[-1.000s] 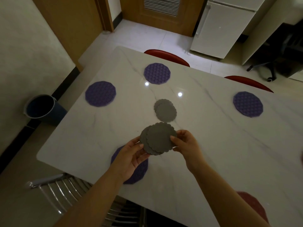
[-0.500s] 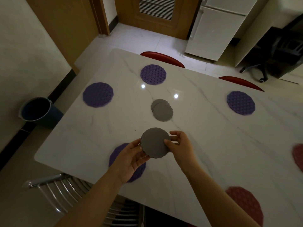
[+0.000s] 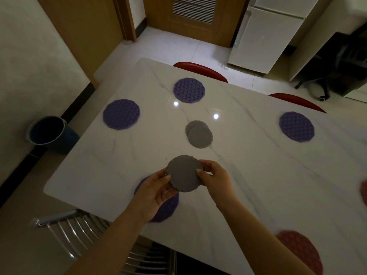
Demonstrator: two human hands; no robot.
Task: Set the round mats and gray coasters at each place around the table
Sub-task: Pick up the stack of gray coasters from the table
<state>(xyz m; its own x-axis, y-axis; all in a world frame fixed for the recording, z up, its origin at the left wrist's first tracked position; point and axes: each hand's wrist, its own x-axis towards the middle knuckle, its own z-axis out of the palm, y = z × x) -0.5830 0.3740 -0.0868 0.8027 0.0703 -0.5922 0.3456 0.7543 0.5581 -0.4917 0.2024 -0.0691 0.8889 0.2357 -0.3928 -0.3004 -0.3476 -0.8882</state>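
A white marble table point(image 3: 258, 175) with grey veins fills the view, and two light glints sit near its middle. Reading from that middle, the left purple mat point(image 3: 121, 114) lies at ten o'clock, the far purple mat point(image 3: 189, 90) at twelve and the right purple mat point(image 3: 296, 126) at two. The loose gray coasters point(image 3: 199, 134) overlap near the centre.

At seven o'clock the left hand point(image 3: 154, 193) and right hand point(image 3: 215, 179) pinch the held gray coasters point(image 3: 183, 173) from opposite sides above the tabletop, thumbs on top and fingers curled underneath.

Beyond the table are two red chair backs point(image 3: 200, 71), a white fridge point(image 3: 264, 36) and a louvred wooden door point(image 3: 190, 18). A dark bucket point(image 3: 47, 131) stands on the floor at nine, and a metal chair point(image 3: 79, 231) at seven.

The left hand and wrist cover most of the near purple mat point(image 3: 168, 209). The frame cuts off the red mat point(image 3: 297, 253) at five o'clock. I cannot tell how many coasters the hands hold.
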